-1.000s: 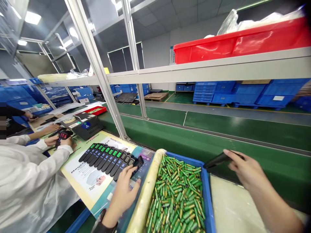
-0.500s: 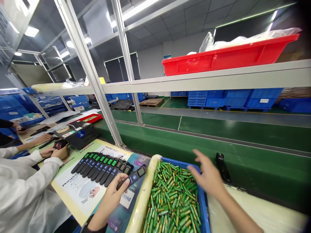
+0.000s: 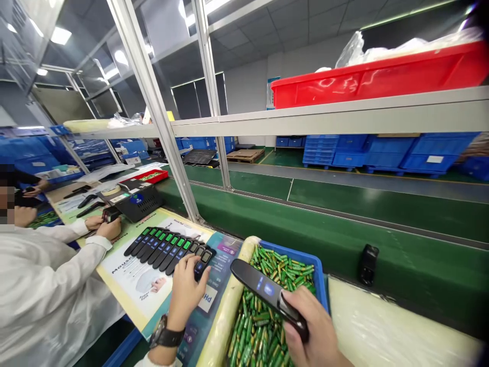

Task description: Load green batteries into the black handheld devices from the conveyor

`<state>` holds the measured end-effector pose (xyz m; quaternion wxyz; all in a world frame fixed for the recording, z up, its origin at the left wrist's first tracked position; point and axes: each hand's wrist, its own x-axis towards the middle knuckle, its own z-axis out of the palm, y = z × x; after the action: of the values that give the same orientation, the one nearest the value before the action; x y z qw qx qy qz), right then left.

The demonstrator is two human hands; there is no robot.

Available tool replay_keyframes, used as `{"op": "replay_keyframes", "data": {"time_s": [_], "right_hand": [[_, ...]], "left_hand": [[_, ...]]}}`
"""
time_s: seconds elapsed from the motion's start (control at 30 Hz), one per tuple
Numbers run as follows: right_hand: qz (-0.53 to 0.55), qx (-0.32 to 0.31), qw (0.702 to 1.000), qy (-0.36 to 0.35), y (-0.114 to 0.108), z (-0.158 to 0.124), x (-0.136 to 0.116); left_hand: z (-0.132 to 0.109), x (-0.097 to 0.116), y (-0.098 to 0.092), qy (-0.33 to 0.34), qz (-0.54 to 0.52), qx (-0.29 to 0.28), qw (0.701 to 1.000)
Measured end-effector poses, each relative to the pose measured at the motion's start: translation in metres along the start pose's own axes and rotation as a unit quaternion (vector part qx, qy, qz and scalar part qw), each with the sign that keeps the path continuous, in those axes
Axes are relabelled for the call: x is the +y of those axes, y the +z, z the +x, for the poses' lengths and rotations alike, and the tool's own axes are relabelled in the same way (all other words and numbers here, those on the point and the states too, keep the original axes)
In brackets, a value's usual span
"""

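Note:
My left hand [image 3: 189, 285] is closed on a black handheld device with a small grey screen [image 3: 204, 260], at the near right end of a row of similar devices [image 3: 164, 250]. Several screens in that row glow green. My right hand [image 3: 315, 326] grips a larger-looking black handheld device [image 3: 267, 290], its blue-lit button facing up. It is held above a blue bin [image 3: 323, 285] full of small green-and-gold batteries [image 3: 260, 326]. The fingertips under this device are partly hidden.
A rolled yellowish foam edge [image 3: 223, 316] lines the bin's left side. Another black device [image 3: 369, 264] lies on the green conveyor belt [image 3: 336, 239]. A co-worker in a white coat [image 3: 57, 285] handles a device at left. A red tray [image 3: 374, 76] sits on the shelf above.
My left hand has brought its device down to the row's end. My right hand, empty and spread before, now holds a black device over the batteries. The view has shifted left.

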<state>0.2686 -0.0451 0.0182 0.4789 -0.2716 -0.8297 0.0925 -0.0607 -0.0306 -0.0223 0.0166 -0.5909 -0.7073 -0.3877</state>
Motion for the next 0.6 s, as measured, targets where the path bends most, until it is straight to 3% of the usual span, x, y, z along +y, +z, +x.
{"op": "replay_keyframes", "data": {"time_s": [0.13, 0.17, 0.3, 0.4, 0.47, 0.53, 0.6], "right_hand": [[-0.043, -0.084, 0.988, 0.124, -0.003, 0.012, 0.006], [-0.039, -0.075, 0.984, 0.160, -0.011, 0.017, 0.008], [-0.035, 0.129, 0.947, 0.292, -0.064, 0.040, 0.034], [-0.100, 0.236, 0.892, 0.371, -0.102, 0.044, 0.082], [-0.182, 0.210, 0.842, 0.462, -0.117, 0.037, 0.121], [-0.249, 0.127, 0.786, 0.551, -0.120, 0.025, 0.156], [-0.275, 0.059, 0.753, 0.595, -0.118, 0.014, 0.179]], "left_hand": [[-0.002, -0.022, 0.017, 0.035, 0.158, -0.003, 0.987], [-0.002, -0.025, 0.020, 0.041, 0.173, -0.007, 0.984], [-0.002, -0.038, 0.029, 0.072, 0.183, -0.002, 0.980], [0.000, -0.044, 0.033, 0.081, 0.178, 0.003, 0.981], [0.000, -0.046, 0.033, 0.094, 0.143, 0.016, 0.985], [0.000, -0.043, 0.031, 0.120, 0.088, 0.031, 0.988], [0.000, -0.036, 0.027, 0.153, 0.034, 0.038, 0.987]]}}
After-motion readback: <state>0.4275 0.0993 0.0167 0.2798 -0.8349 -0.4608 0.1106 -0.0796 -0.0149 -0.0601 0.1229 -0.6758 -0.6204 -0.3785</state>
